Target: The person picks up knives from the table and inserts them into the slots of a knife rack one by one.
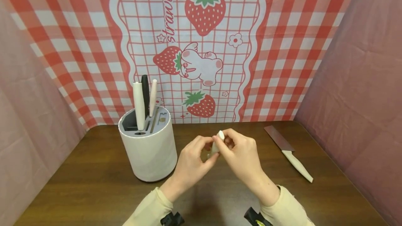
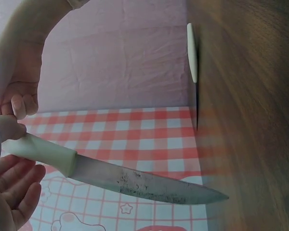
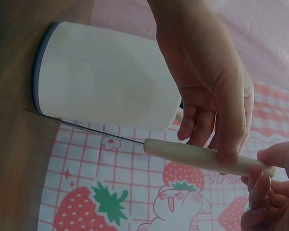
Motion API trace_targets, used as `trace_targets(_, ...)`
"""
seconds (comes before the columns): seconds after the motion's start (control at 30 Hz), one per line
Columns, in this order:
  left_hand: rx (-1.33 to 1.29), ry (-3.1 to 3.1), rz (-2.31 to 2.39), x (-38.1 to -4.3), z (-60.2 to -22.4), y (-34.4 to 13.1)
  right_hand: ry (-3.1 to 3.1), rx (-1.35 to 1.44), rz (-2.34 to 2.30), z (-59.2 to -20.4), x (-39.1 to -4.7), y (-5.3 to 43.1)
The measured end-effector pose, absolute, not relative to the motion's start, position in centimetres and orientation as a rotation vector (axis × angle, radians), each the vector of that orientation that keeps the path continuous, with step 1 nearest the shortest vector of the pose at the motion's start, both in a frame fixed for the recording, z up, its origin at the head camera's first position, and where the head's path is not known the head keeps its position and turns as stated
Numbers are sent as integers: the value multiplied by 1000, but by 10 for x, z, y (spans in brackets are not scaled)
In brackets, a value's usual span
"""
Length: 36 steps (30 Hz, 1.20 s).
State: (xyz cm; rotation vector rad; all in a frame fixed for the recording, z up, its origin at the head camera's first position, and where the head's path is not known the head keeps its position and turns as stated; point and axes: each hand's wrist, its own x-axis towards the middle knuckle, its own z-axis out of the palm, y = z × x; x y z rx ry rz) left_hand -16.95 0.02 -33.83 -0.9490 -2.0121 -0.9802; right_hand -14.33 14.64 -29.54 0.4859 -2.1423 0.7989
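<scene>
Between my two hands, a kitchen knife (image 2: 139, 185) with an off-white handle hangs point down above the table. Its pointed blade carries dark marks in the left wrist view. My left hand (image 1: 191, 158) pinches the handle (image 3: 192, 156) between thumb and fingers. Higher up, at the handle's butt end, my right hand (image 1: 243, 152) pinches it too. From the head view only part of the handle shows, and the hands hide the blade. Left of the hands stands a white round knife block (image 1: 150, 156).
In the block's grey slotted top stand a white handle (image 1: 139, 105), a black handle (image 1: 145, 95) and a slim pale handle (image 1: 153, 97). A broad-bladed cleaver (image 1: 296, 165) lies on the brown table (image 1: 94, 170) at the right. Behind hangs a strawberry-print cloth (image 1: 232, 62).
</scene>
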Motion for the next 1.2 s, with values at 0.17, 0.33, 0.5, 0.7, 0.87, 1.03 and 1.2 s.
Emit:
trace_targets(0.17,-967,-2003,-1003,-168,-337,-2,-2139,504,832,-295,-142,147)
trace_targets(0.33,-983,-1980,-973,-168,-339,-4,-2126,524,865,-296,-140,147)
trace_targets(0.5,-1003,-1977,-953,-168,-339,-5,-2100,546,899,-297,-140,149)
trace_targets(0.7,-1030,-1972,-976,-167,-338,-8,-2086,538,913,-296,-139,153)
trace_targets(0.87,-1019,-1954,-1001,-168,-336,-13,-2075,527,899,-296,-139,157)
trace_targets(1.03,-984,-1922,-1014,-169,-333,-18,-2078,527,868,-297,-139,162)
trace_targets(1.2,-944,-1907,-1032,-169,-328,-24,-2082,534,837,-300,-140,169)
